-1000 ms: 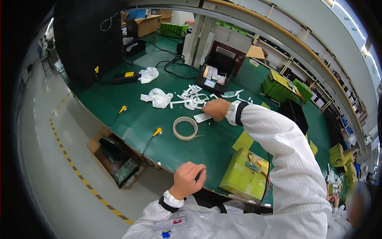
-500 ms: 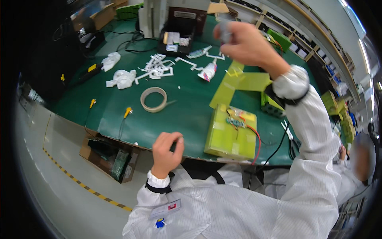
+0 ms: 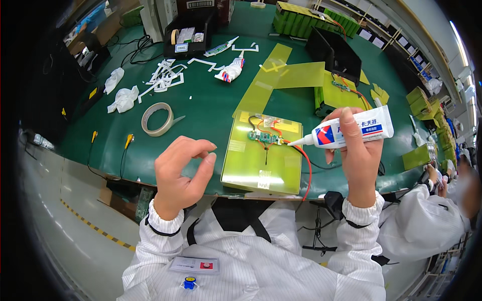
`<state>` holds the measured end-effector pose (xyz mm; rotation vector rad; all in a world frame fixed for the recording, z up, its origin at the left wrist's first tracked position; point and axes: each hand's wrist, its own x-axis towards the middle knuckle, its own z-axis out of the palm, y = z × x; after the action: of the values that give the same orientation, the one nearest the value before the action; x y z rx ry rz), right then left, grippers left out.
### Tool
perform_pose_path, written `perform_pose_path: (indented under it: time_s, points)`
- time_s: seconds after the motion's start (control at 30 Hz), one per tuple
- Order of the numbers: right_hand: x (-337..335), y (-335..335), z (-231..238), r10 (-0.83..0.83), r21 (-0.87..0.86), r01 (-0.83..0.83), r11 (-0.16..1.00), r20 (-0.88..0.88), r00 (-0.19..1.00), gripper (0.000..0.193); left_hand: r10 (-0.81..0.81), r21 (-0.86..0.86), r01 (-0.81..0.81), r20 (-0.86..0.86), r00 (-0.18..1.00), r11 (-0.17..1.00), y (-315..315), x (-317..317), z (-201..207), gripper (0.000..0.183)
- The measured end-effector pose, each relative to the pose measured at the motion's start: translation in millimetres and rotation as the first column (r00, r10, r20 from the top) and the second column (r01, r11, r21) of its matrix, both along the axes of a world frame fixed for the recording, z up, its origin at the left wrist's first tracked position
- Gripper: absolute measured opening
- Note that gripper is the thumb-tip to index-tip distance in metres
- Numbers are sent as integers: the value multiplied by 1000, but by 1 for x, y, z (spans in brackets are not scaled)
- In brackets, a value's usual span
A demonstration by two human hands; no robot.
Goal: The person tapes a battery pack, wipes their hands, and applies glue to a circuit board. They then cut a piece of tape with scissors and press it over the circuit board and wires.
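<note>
A white tube of glue with blue and red print lies across my right hand, thumb on top and fingers beneath. Its thin nozzle points left, and its tip is beside the right edge of a small green circuit board. That board sits on a battery pack wrapped in yellow-green film, with red and black wires running off its right side. Left of the pack, my left hand hovers with curled fingers and the thumb apart, nothing between them.
A tape roll, paper scraps, a crumpled tube and yellow-green sheets lie on the green table. Behind stand black bins and more battery packs. A co-worker sits at the right.
My right hand has come down from the far side of the table and now holds the glue tube beside the circuit board. My left hand has risen slightly and moved left. The view has shifted.
</note>
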<state>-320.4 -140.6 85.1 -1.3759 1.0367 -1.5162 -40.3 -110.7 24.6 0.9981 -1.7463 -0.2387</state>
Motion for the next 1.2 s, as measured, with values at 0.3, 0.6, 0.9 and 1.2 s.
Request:
perform_pose_path:
  time_s: [0.3,0.6,0.9,1.2]
  points:
    - [23,-21,-23,59,80,-55,995,-46,997,26,-14,23,16,-73,997,1000,-17,-10,-28,15]
    - [32,-21,-29,-77,-127,42,991,-292,953,23,77,143,-39,-275,958,989,-6,3,-63,14]
    - [28,-7,-25,-65,-103,32,994,-332,941,21,45,174,22,-376,926,984,-2,10,-70,16]
    - [17,-16,-27,-237,-290,21,957,-737,633,29,22,189,58,-398,917,980,-2,11,-69,14]
